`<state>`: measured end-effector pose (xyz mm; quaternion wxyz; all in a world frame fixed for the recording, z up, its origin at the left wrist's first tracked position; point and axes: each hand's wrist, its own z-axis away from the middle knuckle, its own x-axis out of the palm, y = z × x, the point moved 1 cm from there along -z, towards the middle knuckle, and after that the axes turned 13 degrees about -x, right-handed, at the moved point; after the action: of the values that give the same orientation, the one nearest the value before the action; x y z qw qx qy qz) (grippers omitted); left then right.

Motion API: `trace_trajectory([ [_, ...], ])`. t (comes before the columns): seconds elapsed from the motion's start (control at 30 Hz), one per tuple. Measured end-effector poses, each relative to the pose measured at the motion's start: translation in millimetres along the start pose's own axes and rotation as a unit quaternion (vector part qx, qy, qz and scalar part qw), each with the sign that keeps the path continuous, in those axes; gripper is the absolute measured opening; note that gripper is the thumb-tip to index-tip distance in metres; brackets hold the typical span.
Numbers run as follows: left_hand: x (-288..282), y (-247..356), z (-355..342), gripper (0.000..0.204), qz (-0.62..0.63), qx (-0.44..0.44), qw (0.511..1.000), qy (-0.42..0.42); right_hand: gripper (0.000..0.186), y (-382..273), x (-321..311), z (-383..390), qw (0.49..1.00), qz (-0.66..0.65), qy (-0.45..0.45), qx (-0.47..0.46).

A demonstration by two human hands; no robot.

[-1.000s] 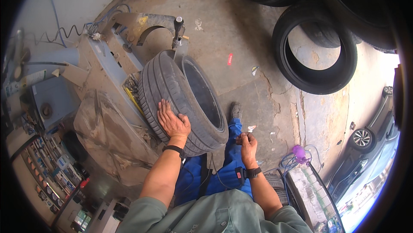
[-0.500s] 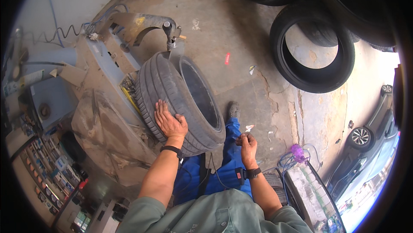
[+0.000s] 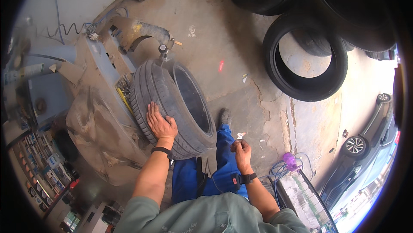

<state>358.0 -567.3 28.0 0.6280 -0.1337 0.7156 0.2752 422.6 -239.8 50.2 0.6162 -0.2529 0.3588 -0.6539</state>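
Observation:
A dark car tire (image 3: 174, 117) stands on edge before me, its tread against the side of a dusty tire-changing machine (image 3: 101, 69). My left hand (image 3: 161, 123) lies flat on the tread, fingers stretched. Above my right thigh, my right hand (image 3: 241, 152) is closed with its fingertips drawn together; what they hold, if anything, is hidden. At the tire's far end, the machine's curved metal arm (image 3: 150, 31) reaches over with a round-knobbed handle (image 3: 162, 49) close to the rubber.
Several loose tires (image 3: 269, 56) lie at the far right. A purple object (image 3: 290, 161) and coiled blue hose (image 3: 277, 173) are at the near right, by a long pale block structure (image 3: 301, 194). Beyond stands a parked car (image 3: 361, 160). Shelves of small goods (image 3: 45, 164) are at the left.
The machine's curved arm and its handle have come nearer to the tire. The view has shifted slightly. My left hand stays on the tread; my right hand remains closed.

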Motion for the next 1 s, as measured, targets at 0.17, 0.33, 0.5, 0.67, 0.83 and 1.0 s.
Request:
trace_trajectory([
  [0.17,-5,4,-3,0.063,-0.001,0.016,0.999,0.028,0.025,-19,-55,11,0.999,0.027,0.030,0.003],
  [0.33,-4,12,4,0.065,0.029,-0.012,0.999,0.009,0.025,-63,-121,36,0.993,0.057,0.102,-0.023],
  [0.5,-2,-15,8,0.069,0.005,-0.100,0.991,-0.092,0.026,-63,-160,74,0.986,-0.002,0.143,-0.087],
  [0.67,-53,35,37,0.068,-0.010,-0.150,0.912,-0.382,0.035,-56,-193,144,0.968,0.050,0.209,-0.130],
  [0.83,-44,-51,90,0.058,0.001,0.134,0.896,-0.424,0.030,-77,-194,183,0.933,0.204,0.194,-0.225],
  [1.0,-32,-81,108,0.056,0.079,0.161,0.890,-0.419,0.031,-86,-233,250,0.910,0.254,0.208,-0.252],
])
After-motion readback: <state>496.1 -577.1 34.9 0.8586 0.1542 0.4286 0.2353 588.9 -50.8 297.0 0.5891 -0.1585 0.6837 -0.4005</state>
